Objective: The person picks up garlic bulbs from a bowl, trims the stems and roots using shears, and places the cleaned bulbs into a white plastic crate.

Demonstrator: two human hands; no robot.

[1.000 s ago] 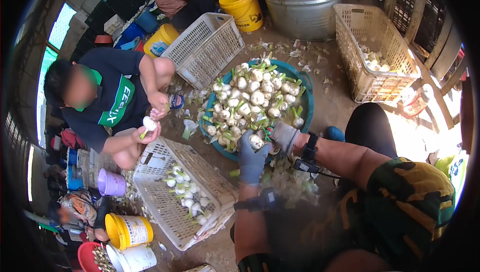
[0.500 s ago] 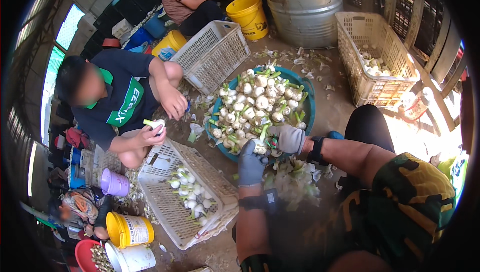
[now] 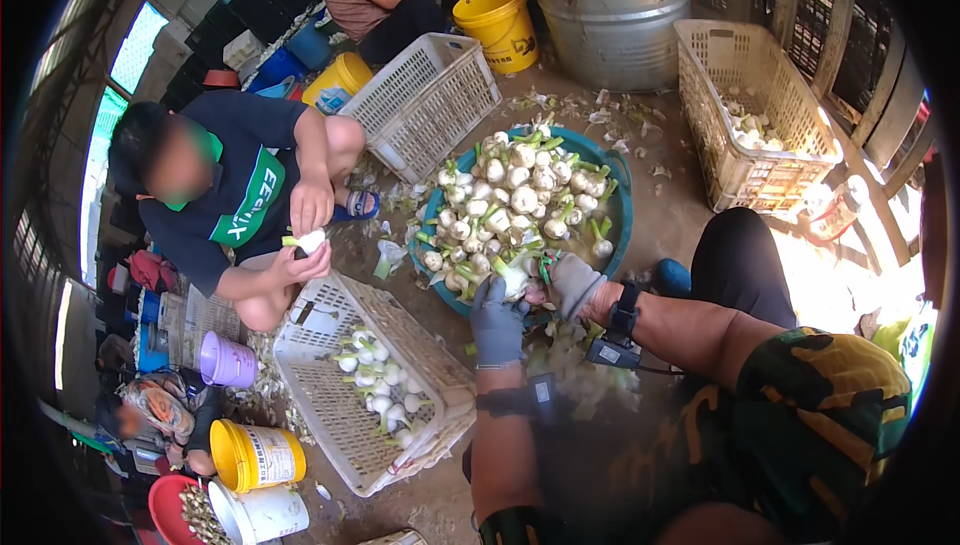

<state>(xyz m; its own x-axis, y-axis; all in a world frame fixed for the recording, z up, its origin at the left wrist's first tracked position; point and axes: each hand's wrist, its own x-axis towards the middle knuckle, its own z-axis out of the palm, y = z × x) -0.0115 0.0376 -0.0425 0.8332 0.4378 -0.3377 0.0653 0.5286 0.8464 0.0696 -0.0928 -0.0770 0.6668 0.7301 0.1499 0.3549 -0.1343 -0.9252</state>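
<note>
My left hand [image 3: 497, 323], in a grey glove, grips a white garlic bulb [image 3: 515, 279] with a green stem, over the near edge of a teal tub [image 3: 623, 207]. That tub is heaped with garlic bulbs [image 3: 522, 200] on short green stems. Close against the held bulb is my right hand [image 3: 577, 283], in a pale glove, fingers closed around a small green tool [image 3: 547, 264]. The tool's exact kind is mostly hidden. Dark straps circle both wrists.
At left, a co-worker [image 3: 235, 185] holds another bulb beside a white crate [image 3: 370, 455] containing trimmed garlic. Further crates [image 3: 745, 170], a yellow bucket [image 3: 497, 30] and a metal vat [image 3: 610, 30] stand farther back. Peelings [image 3: 590, 355] litter the floor.
The held bulb has tilted left and my hands have turned slightly around it. My right wrist has shifted a little. The co-worker's hands have come together on their bulb.
</note>
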